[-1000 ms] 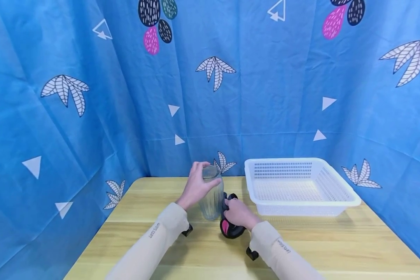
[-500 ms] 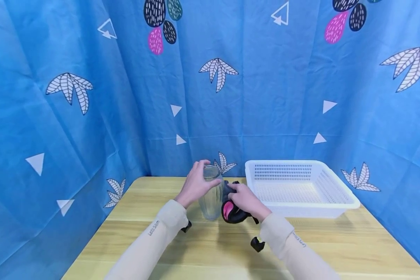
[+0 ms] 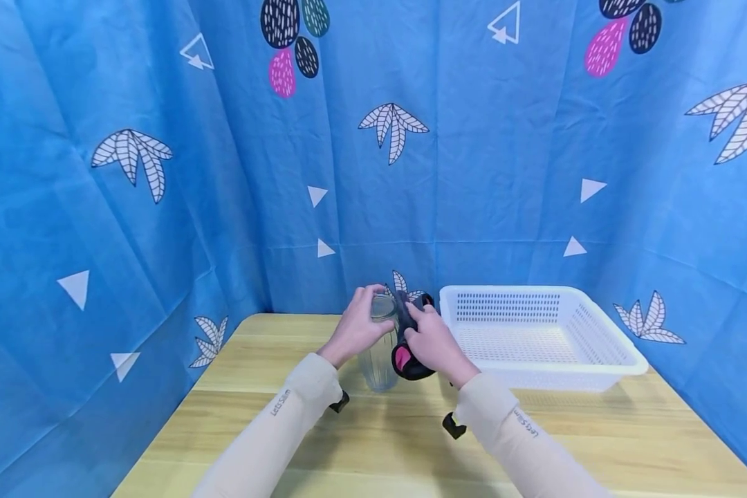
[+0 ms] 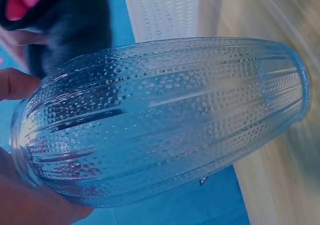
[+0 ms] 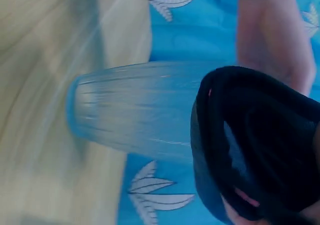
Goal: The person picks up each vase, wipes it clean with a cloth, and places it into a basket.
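A clear glass vase point(image 3: 380, 366) with ribs and raised dots stands upright on the table. My left hand point(image 3: 356, 325) holds it near the rim, thumb on one side and fingers on the other. Close by on the right, my right hand point(image 3: 434, 340) grips a soft black fabric item point(image 3: 413, 369) with pink inside. What kind of item it is, I cannot tell. Its dark side overlaps the vase's upper part in the head view. The right wrist view shows a wide rounded opening in the black fabric point(image 5: 212, 135), in front of the vase point(image 5: 135, 105).
A white perforated plastic basket point(image 3: 538, 370) stands on the right of the wooden table point(image 3: 373, 449). A blue patterned curtain point(image 3: 498, 173) hangs behind and along both sides. Small black mounts point(image 3: 453, 425) stick out under the wrists.
My right hand has lifted the black fabric item from low beside the vase up to the level of its rim. The left hand keeps its hold on the vase, which stays in place.
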